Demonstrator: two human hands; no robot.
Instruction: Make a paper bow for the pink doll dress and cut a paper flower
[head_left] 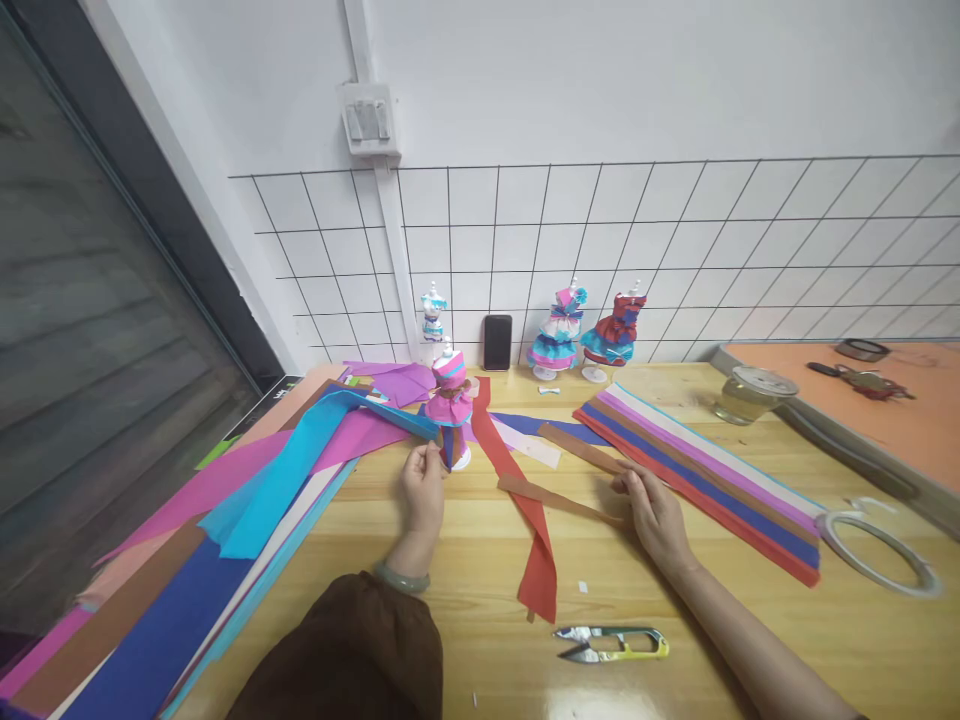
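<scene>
My left hand (424, 488) is closed at the lower edge of a small dress form (450, 390) in a pink dress, its fingertips by a blue and brown strip (450, 445); what they pinch is too small to tell. My right hand (651, 508) pinches a narrow brown paper strip (581, 446), whose other length (555, 497) stretches left over a red strip (536, 550). Yellow-handled thread snips (615, 644) lie near the front. A pale pink piece (527, 443) rests between the hands, behind the brown strip.
Coloured paper strips (172, 590) cover the left side; more (712, 485) lie right. Dressed forms (556, 335) (615, 330) and a white-and-blue one (433, 315) stand by the wall, near a black phone (498, 343). At right are a tape roll (877, 550) and a glass cup (750, 395).
</scene>
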